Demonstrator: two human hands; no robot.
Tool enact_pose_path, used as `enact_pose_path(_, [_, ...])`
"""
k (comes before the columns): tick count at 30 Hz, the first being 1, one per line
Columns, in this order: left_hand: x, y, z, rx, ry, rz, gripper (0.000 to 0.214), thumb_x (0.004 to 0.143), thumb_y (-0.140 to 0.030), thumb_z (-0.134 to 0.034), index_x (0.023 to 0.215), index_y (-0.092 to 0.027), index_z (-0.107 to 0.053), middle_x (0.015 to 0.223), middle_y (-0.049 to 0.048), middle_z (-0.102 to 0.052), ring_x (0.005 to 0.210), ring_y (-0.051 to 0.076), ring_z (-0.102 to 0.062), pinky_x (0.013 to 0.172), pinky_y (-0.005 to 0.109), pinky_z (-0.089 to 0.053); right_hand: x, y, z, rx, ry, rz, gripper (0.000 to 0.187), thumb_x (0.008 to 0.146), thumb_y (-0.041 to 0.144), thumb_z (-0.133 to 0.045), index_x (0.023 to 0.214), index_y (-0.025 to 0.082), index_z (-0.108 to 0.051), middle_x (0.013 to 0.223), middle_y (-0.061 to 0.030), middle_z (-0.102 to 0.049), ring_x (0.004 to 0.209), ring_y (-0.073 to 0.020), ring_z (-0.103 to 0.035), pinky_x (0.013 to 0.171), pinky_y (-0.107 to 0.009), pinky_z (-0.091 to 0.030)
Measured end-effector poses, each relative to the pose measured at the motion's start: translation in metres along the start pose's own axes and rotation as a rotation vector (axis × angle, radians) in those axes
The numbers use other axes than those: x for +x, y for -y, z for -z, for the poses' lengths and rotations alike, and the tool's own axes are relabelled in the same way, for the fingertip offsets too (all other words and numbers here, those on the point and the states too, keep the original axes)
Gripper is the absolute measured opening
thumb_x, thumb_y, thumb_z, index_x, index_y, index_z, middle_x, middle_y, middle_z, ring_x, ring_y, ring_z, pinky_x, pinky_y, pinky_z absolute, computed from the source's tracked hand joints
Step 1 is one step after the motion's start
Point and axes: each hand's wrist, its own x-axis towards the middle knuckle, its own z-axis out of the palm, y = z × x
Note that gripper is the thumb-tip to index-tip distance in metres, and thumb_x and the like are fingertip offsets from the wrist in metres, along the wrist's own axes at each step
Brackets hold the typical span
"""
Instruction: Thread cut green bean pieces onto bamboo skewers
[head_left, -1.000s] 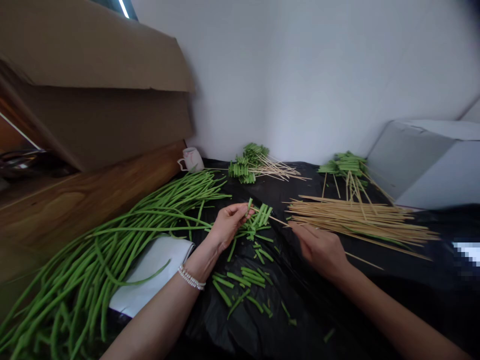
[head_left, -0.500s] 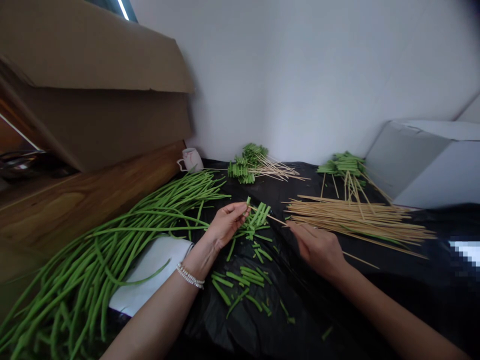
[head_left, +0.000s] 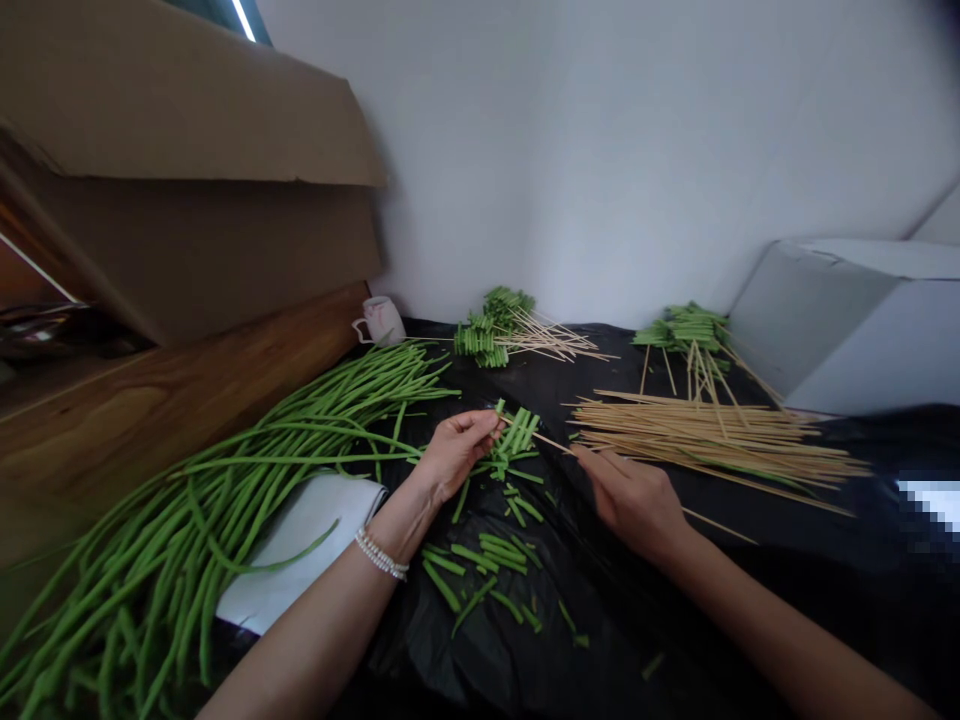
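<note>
My left hand (head_left: pixel 463 450), with a beaded bracelet at the wrist, pinches a short cut piece of green bean (head_left: pixel 500 406) between thumb and fingers. My right hand (head_left: pixel 626 492) is closed around a thin wooden skewer (head_left: pixel 551 440), whose far end reaches the bean piece at my left fingertips. The skewer's other end sticks out behind my right hand. Just beyond and below my left hand lie cut bean pieces (head_left: pixel 519 432), some side by side. More loose pieces (head_left: pixel 502 550) are scattered nearer me on black plastic sheeting (head_left: pixel 600 620).
Long whole beans (head_left: pixel 300 430) spread across the left, partly over a white sheet (head_left: pixel 300 540). Bare skewers (head_left: pixel 712 440) lie at right. Bean-loaded skewers are piled at the back (head_left: pixel 484 335) and back right (head_left: pixel 686 328). A mug (head_left: pixel 382 320), a cardboard box (head_left: pixel 247 230) and a white box (head_left: pixel 847 320) stand around.
Both hands stay almost in place. The bean piece and skewer tip at my left fingertips have shifted very slightly; the view has moved a little.
</note>
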Motion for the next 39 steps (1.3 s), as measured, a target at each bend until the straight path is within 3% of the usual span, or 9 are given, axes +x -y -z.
enact_pose_path(13, [0.0,0.006,0.0,0.036,0.055,-0.01,0.028,0.058,-0.032,-0.086,0.074,-0.013,-0.073,0.079,0.0052,-0.07,0.075,0.012,-0.062,0.078,0.026,-0.047,-0.001,0.002,-0.002,0.017,0.014,-0.014,0.034,0.087,0.01,-0.042,0.114,0.013,-0.064,0.083,-0.0052,-0.07,0.07,-0.0128,-0.064,0.064,-0.023,-0.048])
enact_pose_path(19, [0.0,0.012,0.0,0.08,0.02,0.018,0.026,0.055,-0.031,-0.087,0.07,-0.014,-0.073,0.073,0.003,-0.067,0.066,0.008,-0.056,0.068,0.022,-0.045,-0.003,0.002,-0.003,0.015,0.019,-0.013,0.037,0.087,0.01,-0.043,0.116,0.015,-0.064,0.083,-0.0055,-0.07,0.071,-0.0132,-0.064,0.064,-0.023,-0.049])
enact_pose_path(26, [0.0,-0.01,0.005,0.158,0.057,-0.107,0.031,0.06,-0.037,-0.083,0.078,-0.014,-0.075,0.08,0.0064,-0.07,0.069,0.011,-0.058,0.068,0.024,-0.045,0.004,0.0,-0.001,-0.018,-0.019,-0.056,0.034,0.088,0.012,-0.044,0.115,0.016,-0.065,0.092,-0.007,-0.072,0.076,-0.0136,-0.067,0.07,-0.023,-0.051])
enact_pose_path(31, [0.008,-0.026,0.021,0.476,-0.084,-0.267,0.032,0.066,-0.046,-0.076,0.076,-0.015,-0.076,0.076,0.0079,-0.072,0.068,0.016,-0.059,0.066,0.026,-0.044,0.003,-0.01,0.0,-0.011,-0.025,-0.12,0.032,0.09,0.014,-0.046,0.116,0.02,-0.064,0.104,-0.0051,-0.072,0.084,-0.0134,-0.068,0.076,-0.023,-0.051])
enact_pose_path(39, [0.015,-0.027,0.043,1.018,-0.018,-0.359,0.017,0.062,-0.033,-0.075,0.072,-0.02,-0.077,0.067,0.0033,-0.067,0.063,0.017,-0.054,0.064,0.028,-0.04,0.003,-0.01,0.001,0.004,-0.021,-0.126,0.031,0.091,0.016,-0.045,0.117,0.02,-0.064,0.106,-0.0049,-0.072,0.087,-0.0144,-0.068,0.076,-0.024,-0.052])
